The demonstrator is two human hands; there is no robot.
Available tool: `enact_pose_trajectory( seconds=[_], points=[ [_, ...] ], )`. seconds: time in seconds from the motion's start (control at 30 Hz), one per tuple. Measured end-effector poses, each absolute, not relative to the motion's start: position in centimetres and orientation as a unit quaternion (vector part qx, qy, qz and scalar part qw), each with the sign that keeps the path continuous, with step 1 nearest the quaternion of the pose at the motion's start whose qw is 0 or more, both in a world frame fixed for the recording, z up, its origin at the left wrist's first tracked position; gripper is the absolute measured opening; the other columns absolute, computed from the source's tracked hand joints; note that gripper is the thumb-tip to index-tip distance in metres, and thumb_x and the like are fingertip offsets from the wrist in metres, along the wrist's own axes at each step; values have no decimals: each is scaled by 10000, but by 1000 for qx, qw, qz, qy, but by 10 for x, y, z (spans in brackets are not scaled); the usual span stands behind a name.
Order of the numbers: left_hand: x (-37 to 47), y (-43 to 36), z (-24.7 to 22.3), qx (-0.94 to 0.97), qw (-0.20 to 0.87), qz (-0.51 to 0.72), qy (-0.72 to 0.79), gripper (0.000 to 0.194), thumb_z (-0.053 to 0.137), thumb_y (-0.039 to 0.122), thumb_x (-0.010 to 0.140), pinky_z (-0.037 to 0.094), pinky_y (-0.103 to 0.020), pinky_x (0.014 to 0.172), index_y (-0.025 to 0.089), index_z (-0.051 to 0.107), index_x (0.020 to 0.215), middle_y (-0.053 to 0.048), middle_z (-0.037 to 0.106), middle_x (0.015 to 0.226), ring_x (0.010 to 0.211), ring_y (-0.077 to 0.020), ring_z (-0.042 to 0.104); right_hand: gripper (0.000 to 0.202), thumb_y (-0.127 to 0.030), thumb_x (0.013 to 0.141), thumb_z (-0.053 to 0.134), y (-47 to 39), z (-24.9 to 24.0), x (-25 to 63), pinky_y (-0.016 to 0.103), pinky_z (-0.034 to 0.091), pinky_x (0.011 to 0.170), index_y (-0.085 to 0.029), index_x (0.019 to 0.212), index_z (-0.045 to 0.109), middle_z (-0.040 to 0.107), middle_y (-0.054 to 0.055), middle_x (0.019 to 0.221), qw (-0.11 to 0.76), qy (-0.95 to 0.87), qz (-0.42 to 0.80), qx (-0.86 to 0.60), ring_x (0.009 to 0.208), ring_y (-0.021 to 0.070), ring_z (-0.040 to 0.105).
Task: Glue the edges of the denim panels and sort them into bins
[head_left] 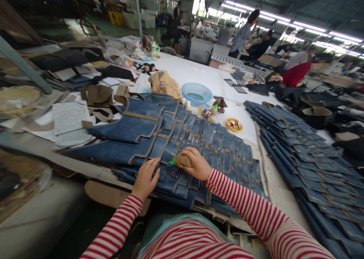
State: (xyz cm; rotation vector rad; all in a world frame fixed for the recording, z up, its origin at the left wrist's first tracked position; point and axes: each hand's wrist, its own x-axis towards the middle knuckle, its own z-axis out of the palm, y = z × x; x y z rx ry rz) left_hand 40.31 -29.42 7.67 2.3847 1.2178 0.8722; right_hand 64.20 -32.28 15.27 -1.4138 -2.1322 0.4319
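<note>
My right hand (pixel 196 163) is wrapped round a small glue-like bottle (pixel 182 160) with a green tip, which is tilted and points left, just over the blue pieces. My left hand (pixel 147 177) rests on the near edge of the blue pieces (pixel 136 122), its fingers apart and holding nothing. These blue pieces have grey edging and tan strips and lie overlapped in rows. Shiny wet-looking streaks run along several of them, to the right of the bottle. Whether the tip touches the material I cannot tell.
Behind the pieces are a blue basin (pixel 196 93), a yellow patterned cloth (pixel 165 85), a labelled bottle (pixel 207 113) and a yellow dish (pixel 234 124). Another stack of blue pieces (pixel 318 156) lies at the right. Papers (pixel 71 117) and scraps are at the left. People work farther back.
</note>
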Motion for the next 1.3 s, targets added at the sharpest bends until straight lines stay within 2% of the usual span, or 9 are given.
enact_pose_trajectory(
  seconds=[0.17,0.4,0.77,0.93,1.07,1.3],
  points=[
    [367,-262,97,820,94,325,462,376,367,298,853,359,-379,969,202,428,1211,-82,531,1174,1115,-198,466,430,-330,754,579,-327,153,639,411,428,921,-241,1158,463,477,94,1155,259,-799,149,-522,1086,219,448],
    [326,-215,92,811,60,260,521,430,364,356,830,358,-390,966,176,448,1211,-97,504,1210,1123,-228,454,408,-319,745,590,-319,155,640,406,413,935,-235,1128,476,471,90,1137,292,-754,114,-577,1080,212,446],
    [310,-140,69,789,115,199,570,549,363,397,787,294,-387,1027,90,422,1239,-148,438,1269,1212,-254,370,384,-334,720,616,-289,136,658,423,388,918,-204,1062,500,506,82,1051,329,-688,82,-641,1029,217,463],
    [314,-135,50,759,143,176,611,571,359,366,788,288,-380,1032,22,418,1241,-197,420,1280,1231,-269,352,383,-334,719,618,-286,132,661,401,393,904,-189,1052,494,507,78,1034,329,-677,80,-653,1005,207,468],
    [318,-145,38,731,158,167,643,562,323,373,815,281,-435,1024,69,380,1284,-182,361,1345,1253,-282,320,388,-323,725,617,-290,133,659,384,409,891,-192,1064,482,503,74,1027,332,-682,102,-644,988,195,480],
    [330,-151,31,689,177,171,682,522,228,368,863,239,-516,1022,143,329,1323,-134,328,1391,1276,-267,287,390,-306,731,614,-277,124,671,445,375,951,-197,1080,479,483,98,1092,323,-702,73,-630,1078,226,440]
  ],
)
